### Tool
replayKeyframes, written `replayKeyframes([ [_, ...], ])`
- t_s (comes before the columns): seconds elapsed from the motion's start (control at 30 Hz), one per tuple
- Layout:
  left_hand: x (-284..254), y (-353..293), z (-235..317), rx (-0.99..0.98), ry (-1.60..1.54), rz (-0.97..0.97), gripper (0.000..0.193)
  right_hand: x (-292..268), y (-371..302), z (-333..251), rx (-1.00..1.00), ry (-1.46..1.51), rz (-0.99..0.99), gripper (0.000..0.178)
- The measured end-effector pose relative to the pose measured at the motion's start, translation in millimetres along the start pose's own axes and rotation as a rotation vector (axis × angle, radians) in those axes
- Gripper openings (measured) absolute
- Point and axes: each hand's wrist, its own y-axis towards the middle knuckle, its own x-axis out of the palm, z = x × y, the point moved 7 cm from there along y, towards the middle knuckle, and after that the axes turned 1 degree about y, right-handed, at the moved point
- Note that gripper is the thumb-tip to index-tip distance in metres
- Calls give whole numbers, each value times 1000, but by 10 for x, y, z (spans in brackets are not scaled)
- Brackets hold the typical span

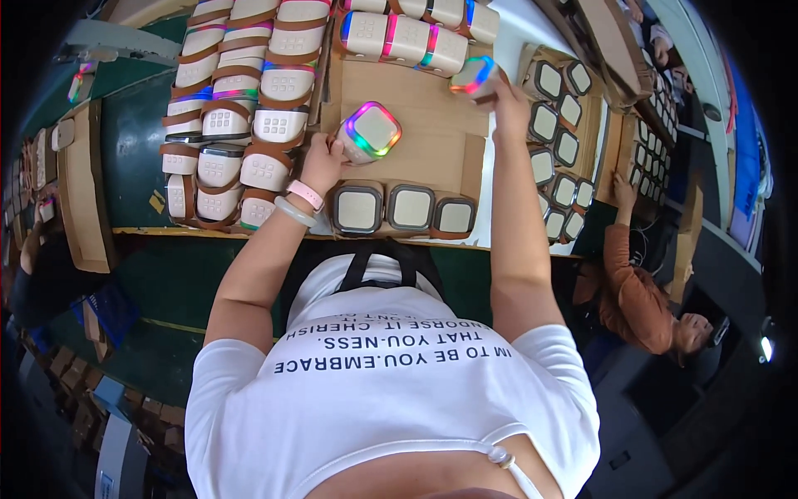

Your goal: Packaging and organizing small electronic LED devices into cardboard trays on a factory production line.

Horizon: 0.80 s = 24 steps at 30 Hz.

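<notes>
My left hand [322,163] is closed on the lower left side of a cream box-shaped speaker [371,133] with a rainbow-lit ring round its square face. It is tilted above a cardboard tray [416,100]. Farther off to the right, my right hand [509,106] grips a second lit speaker [472,76], its fingers partly hidden behind it. Three unlit speakers [411,208] with dark-rimmed faces stand along the tray's near edge. At its far edge lies a row of speakers [403,40] glowing in several colours.
To the left, several columns of cream speakers [283,83] with brown straps fill the table. Another carton of dark-rimmed speakers [544,123] stands at the right. Beyond it a co-worker in a brown top [636,308] reaches toward more speakers [652,162]. An empty-looking carton [83,191] sits far left.
</notes>
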Motion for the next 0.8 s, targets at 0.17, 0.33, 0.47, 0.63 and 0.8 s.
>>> replayKeyframes([
  [0.17, -35, -218, 1079, 471, 721, 76, 50, -153, -559, 832, 312, 896, -1, 9],
  [0.33, 300, -49, 1265, 1070, 1142, -128, 61, 153, -1104, 1415, 639, 316, -149, 20],
  [0.47, 349, 83, 1295, 1074, 1061, -376, 61, 135, -1206, 1007, 241, -846, -33, 44],
  [0.63, 221, 155, 1204, 1054, 925, -311, 63, 691, -1354, 108, -749, -1362, -310, 66],
  [0.8, -194, 149, 1177, 646, 622, -255, 77, 961, -1162, 287, -954, -1529, -761, 69],
])
